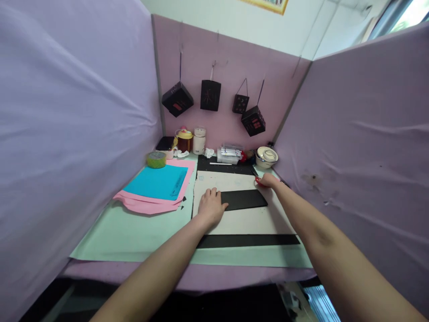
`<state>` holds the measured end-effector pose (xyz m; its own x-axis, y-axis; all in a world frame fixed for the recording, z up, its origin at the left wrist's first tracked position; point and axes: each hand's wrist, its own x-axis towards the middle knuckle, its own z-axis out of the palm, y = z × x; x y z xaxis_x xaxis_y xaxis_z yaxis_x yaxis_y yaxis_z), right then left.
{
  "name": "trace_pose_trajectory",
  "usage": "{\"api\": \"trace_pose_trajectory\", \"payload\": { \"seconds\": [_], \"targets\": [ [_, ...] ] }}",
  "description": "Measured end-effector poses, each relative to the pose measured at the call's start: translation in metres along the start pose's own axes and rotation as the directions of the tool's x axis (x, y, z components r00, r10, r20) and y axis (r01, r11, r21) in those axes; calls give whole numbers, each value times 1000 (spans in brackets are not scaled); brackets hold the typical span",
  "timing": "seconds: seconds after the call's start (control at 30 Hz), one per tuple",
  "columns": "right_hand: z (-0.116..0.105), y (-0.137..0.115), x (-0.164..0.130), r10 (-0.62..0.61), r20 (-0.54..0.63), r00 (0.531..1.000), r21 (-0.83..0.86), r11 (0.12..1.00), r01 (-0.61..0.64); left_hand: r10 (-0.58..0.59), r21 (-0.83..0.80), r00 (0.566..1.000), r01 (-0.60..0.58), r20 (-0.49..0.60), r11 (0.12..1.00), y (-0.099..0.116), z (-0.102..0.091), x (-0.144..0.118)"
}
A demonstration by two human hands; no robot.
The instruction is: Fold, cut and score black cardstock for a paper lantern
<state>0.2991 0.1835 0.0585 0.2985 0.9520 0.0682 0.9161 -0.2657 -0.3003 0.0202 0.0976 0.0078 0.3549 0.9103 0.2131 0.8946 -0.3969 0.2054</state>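
At the far left of the desk, a roll of green tape (156,159) lies beside a blue sheet (157,182) stacked on pink sheets (147,203), all on a pale green mat (130,232).

Further right, the left hand (210,206) lies flat, palm down, fingers spread narrowly and pointing away from the person. It presses on the left end of a black paper strip (246,199); the strip comes out from under the thumb and fingers and runs rightward. The hand grips nothing, it only bears down on the strip.

The strip is matte black, long and narrow, with its right end cut at a slant. It lies flat on a whitish board (234,219) in the middle of the desk, its far edge roughly parallel to the board's far edge. A longer black strip (248,240) lies along the board's near edge, well apart from both hands.

To the right, the right hand (268,180) rests at the board's far right corner, just beyond the slanted end of the strip and not touching it. Its fingers are curled closed around something small and red (258,180); what that is cannot be told.
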Motion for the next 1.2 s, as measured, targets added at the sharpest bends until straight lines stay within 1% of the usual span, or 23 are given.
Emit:
{"api": "trace_pose_trajectory", "payload": {
  "seconds": [0.1,0.17,0.2,0.23,0.27,0.3,0.33,0.37,0.4,0.43,0.53,0.67,0.83,0.97,1.1,1.2],
  "targets": [
    [-5,0,-15,-36,117,992,202,979,12,11,0,1000,-11,19,1000,3,0,0],
    [-4,-3,-35,-115,156,981,341,938,55,9,-3,999,-9,34,1000,5,0,-1],
    [-1,-6,-47,-166,174,971,435,897,76,9,-1,999,-8,38,1000,7,0,-1],
    [3,-11,-60,-225,191,955,543,835,88,7,4,999,-7,40,1000,8,0,-2],
    [8,-16,-73,-305,214,928,709,702,67,7,11,999,-7,39,1000,9,0,-2],
    [13,-22,-85,-369,225,902,832,555,19,8,21,999,-9,39,1000,10,0,-2],
    [19,-29,-96,-403,235,885,894,447,-35,11,33,999,-12,38,999,10,0,-3],
    [24,-37,-105,-411,233,881,922,381,-66,16,45,999,-18,37,999,11,1,-3],
    [28,-44,-112,-410,231,882,929,362,-75,20,55,999,-21,36,998,11,1,-4],
    [32,-51,-118,-402,227,887,928,366,-71,22,62,999,-24,35,998,11,1,-4],
    [38,-67,-128,-395,218,893,903,430,-30,21,66,999,-23,39,998,11,0,-4],
    [44,-75,-131,-419,184,889,870,491,51,16,71,997,-21,71,997,12,-3,-4],
    [51,-74,-129,-402,152,903,832,545,103,24,58,997,-28,69,998,10,-6,-4],
    [48,-71,-129,-393,149,908,784,607,134,25,73,998,-29,59,997,10,-7,-4],
    [42,-64,-130,-341,173,924,778,623,84,30,67,997,-34,66,997,10,-8,-4],
    [40,-53,-127,-290,184,939,773,632,44,26,72,997,-31,68,997,10,-8,-3]
  ]
}}
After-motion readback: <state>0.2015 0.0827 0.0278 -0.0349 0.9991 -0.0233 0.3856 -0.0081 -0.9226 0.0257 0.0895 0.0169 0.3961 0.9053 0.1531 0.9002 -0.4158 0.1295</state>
